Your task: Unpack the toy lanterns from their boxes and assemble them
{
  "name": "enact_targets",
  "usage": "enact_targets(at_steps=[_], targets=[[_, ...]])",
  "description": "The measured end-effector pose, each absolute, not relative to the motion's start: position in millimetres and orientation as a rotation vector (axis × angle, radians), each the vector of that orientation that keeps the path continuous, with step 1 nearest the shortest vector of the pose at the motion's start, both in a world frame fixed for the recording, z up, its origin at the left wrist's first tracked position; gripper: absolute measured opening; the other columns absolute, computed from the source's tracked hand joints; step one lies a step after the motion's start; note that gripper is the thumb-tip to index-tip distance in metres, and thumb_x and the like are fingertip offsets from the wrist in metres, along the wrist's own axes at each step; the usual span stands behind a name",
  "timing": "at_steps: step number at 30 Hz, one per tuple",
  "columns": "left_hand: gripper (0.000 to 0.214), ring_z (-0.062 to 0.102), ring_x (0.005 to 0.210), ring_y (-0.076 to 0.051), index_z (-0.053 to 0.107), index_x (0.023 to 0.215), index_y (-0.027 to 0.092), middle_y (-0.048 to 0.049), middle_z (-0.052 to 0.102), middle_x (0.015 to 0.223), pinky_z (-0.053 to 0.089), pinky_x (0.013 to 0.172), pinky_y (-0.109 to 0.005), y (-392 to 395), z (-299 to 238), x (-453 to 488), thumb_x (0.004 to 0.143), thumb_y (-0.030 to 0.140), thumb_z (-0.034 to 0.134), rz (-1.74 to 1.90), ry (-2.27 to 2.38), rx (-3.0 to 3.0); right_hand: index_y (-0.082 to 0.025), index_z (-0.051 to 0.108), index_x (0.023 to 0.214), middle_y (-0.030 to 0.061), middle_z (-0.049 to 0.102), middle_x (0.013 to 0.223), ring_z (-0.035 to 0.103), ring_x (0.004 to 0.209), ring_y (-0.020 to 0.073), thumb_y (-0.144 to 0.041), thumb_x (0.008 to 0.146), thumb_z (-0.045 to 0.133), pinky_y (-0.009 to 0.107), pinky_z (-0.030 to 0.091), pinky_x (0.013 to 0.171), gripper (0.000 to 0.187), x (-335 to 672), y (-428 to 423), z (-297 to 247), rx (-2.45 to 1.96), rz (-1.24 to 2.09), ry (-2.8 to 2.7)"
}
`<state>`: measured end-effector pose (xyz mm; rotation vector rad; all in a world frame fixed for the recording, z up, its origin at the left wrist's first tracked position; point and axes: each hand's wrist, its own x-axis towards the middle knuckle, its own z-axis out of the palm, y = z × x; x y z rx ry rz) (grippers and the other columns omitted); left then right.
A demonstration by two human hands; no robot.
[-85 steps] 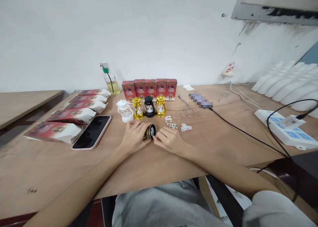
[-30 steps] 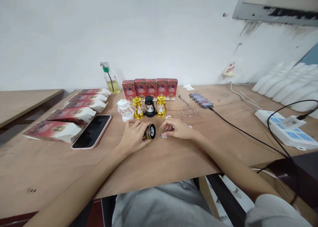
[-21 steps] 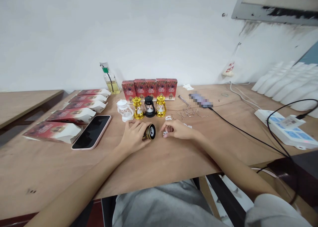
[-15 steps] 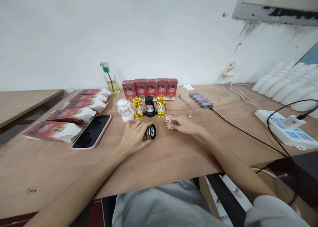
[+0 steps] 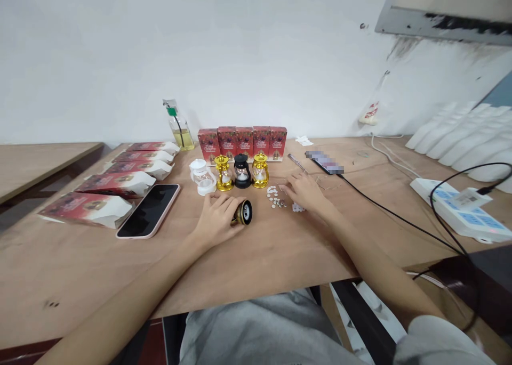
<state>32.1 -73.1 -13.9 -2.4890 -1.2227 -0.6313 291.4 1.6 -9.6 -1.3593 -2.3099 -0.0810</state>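
My left hand (image 5: pixel 218 216) is wrapped around a small bronze-coloured lantern (image 5: pixel 245 213) tipped on its side, its round base opening facing right. Fingers apart, my right hand (image 5: pixel 304 191) is low over the table beside thin bent wire pieces (image 5: pixel 326 185), some of them partly hidden behind it. Small round discs (image 5: pixel 274 199) lie just left of this hand, and a small white piece (image 5: pixel 297 207) lies under its wrist side. Behind the hands stand a white lantern (image 5: pixel 203 178), two gold lanterns (image 5: pixel 224 174) and a black lantern (image 5: pixel 242 172).
Red printed boxes (image 5: pixel 236 142) stand in a row at the back. More red boxes (image 5: pixel 90 208) lie on the left beside a phone (image 5: pixel 149 211). A screwdriver (image 5: pixel 296 161), a cabled phone (image 5: pixel 325 162), a pump bottle (image 5: pixel 181 130) and a power strip (image 5: pixel 460 209) are around.
My right hand has moved right and away from me, leaving the small whitish piece on the table and uncovering the discs. My left hand keeps the lantern in place.
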Motion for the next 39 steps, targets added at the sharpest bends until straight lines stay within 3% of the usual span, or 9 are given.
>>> enact_targets(at_steps=[4, 8, 11, 15, 19, 31, 39], targets=[[0.036, 0.057, 0.088, -0.026, 0.051, 0.11, 0.018, -0.0096, 0.067, 0.096, 0.029, 0.081, -0.04, -73, -14, 32, 0.077, 0.032, 0.053, -0.636, -1.221, -2.485, -0.017, 0.057, 0.09, 0.0023, 0.062, 0.077, 0.057, 0.069, 0.0139, -0.028, 0.088, 0.05, 0.027, 0.044, 0.066, 0.013, 269, -17, -13, -0.943, 0.375, -2.156], [0.036, 0.057, 0.087, -0.026, 0.051, 0.111, 0.018, -0.0092, 0.067, 0.096, 0.029, 0.08, -0.04, -72, -15, 32, 0.078, 0.033, 0.053, -0.645, -1.205, -2.484, -0.019, 0.057, 0.089, -0.0003, 0.057, 0.074, 0.053, 0.065, 0.0116, -0.029, 0.086, 0.055, 0.024, 0.044, 0.062, 0.01, 247, -40, -20, -0.722, 0.527, -2.143], [0.037, 0.058, 0.087, -0.026, 0.051, 0.112, 0.018, -0.0091, 0.068, 0.095, 0.029, 0.079, -0.04, -72, -16, 32, 0.08, 0.035, 0.053, -0.648, -1.186, -2.478, -0.019, 0.055, 0.096, 0.0019, 0.058, 0.083, 0.054, 0.071, 0.0131, -0.026, 0.084, 0.057, 0.027, 0.047, 0.068, 0.014, 238, -50, -25, -0.709, 0.436, -2.135], [0.037, 0.058, 0.084, -0.026, 0.051, 0.112, 0.016, -0.009, 0.068, 0.091, 0.03, 0.078, -0.04, -73, -16, 34, 0.08, 0.035, 0.053, -0.642, -1.154, -2.453, -0.019, 0.048, 0.113, 0.0088, 0.057, 0.108, 0.057, 0.087, 0.0171, -0.023, 0.082, 0.057, 0.032, 0.049, 0.078, 0.032, 234, -52, -30, -0.712, 0.307, -2.159], [0.037, 0.058, 0.082, -0.026, 0.052, 0.111, 0.014, -0.0098, 0.067, 0.091, 0.031, 0.077, -0.041, -74, -17, 36, 0.08, 0.033, 0.053, -0.615, -1.147, -2.448, -0.019, 0.047, 0.115, 0.0088, 0.057, 0.113, 0.056, 0.105, 0.0192, -0.02, 0.082, 0.054, 0.034, 0.049, 0.087, 0.034, 231, -51, -33, -0.687, 0.27, -2.168], [0.035, 0.058, 0.082, -0.025, 0.052, 0.108, 0.011, -0.0092, 0.068, 0.089, 0.031, 0.078, -0.042, -71, -22, 36, 0.079, 0.029, 0.054, -0.622, -1.085, -2.412, -0.017, 0.049, 0.109, 0.0085, 0.066, 0.098, 0.066, 0.085, 0.0199, -0.017, 0.08, 0.052, 0.031, 0.054, 0.074, 0.029, 221, -57, -35, -0.753, 0.072, -2.174], [0.036, 0.057, 0.085, -0.025, 0.052, 0.11, 0.012, -0.0089, 0.068, 0.092, 0.032, 0.076, -0.041, -70, -24, 35, 0.078, 0.029, 0.054, -0.627, -1.103, -2.406, -0.017, 0.047, 0.106, 0.0093, 0.068, 0.096, 0.067, 0.084, 0.0208, -0.016, 0.08, 0.051, 0.031, 0.055, 0.073, 0.026, 218, -57, -39, -0.749, -0.071, -2.166]])
